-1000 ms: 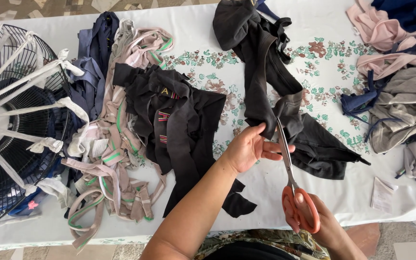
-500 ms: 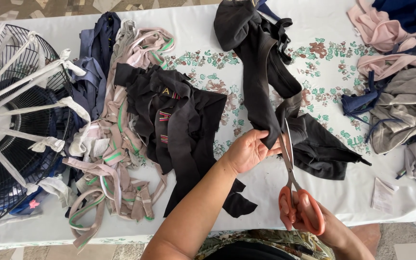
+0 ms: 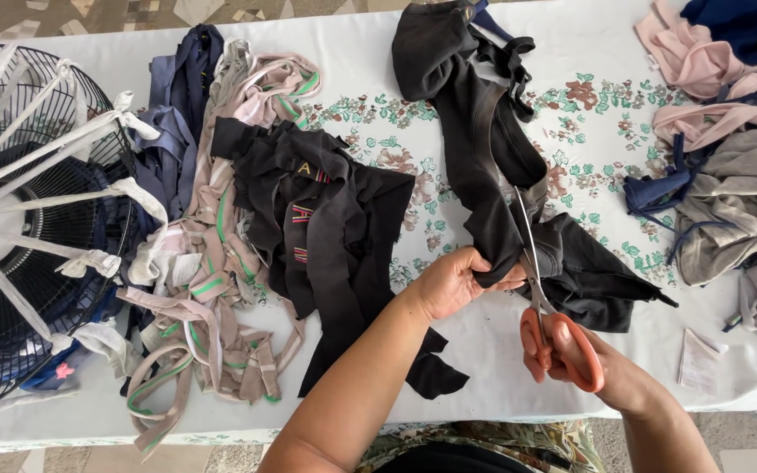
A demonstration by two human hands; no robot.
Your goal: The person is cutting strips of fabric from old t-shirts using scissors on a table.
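While my left hand point(image 3: 453, 282) pinches the black garment point(image 3: 484, 166) taut on the tabletop point(image 3: 571, 52), my right hand point(image 3: 602, 372) grips orange-handled scissors point(image 3: 547, 302), blades biting the cloth just right of my left fingers point(image 3: 497, 285). I judge the cut mid-strip; next I'd close the blades and advance up the fabric.

Your left hand point(image 3: 450, 282) pinches the black garment point(image 3: 484, 158); your right hand point(image 3: 602, 372) grips orange-handled scissors point(image 3: 543, 298), blades in the cloth. On the floral tabletop point(image 3: 597, 114): black scrap pile point(image 3: 326, 219), pink strips point(image 3: 212, 289), grey clothing point(image 3: 738, 210), wire fan guard point(image 3: 19, 210) at left.
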